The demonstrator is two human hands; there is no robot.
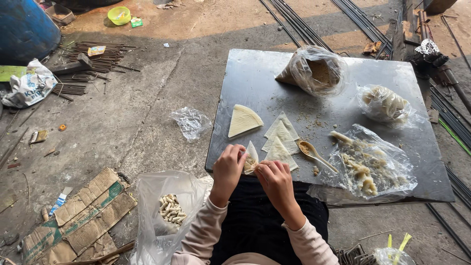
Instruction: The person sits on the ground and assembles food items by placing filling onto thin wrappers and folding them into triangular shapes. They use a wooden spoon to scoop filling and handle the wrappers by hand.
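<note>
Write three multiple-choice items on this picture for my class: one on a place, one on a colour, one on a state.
1. Where does the spoon lie?
A. on the metal sheet
B. on the cardboard
C. in the bowl

2. What colour is the bowl?
A. red
B. yellow-green
C. black

3. How is the wrapper between both hands?
A. flat
B. torn in two
C. folded into a filled cone

Answers: 1 A, it rests by the cut wrappers; 2 B, its rim shows it; 3 C, left hand and right hand pinch it.
</note>
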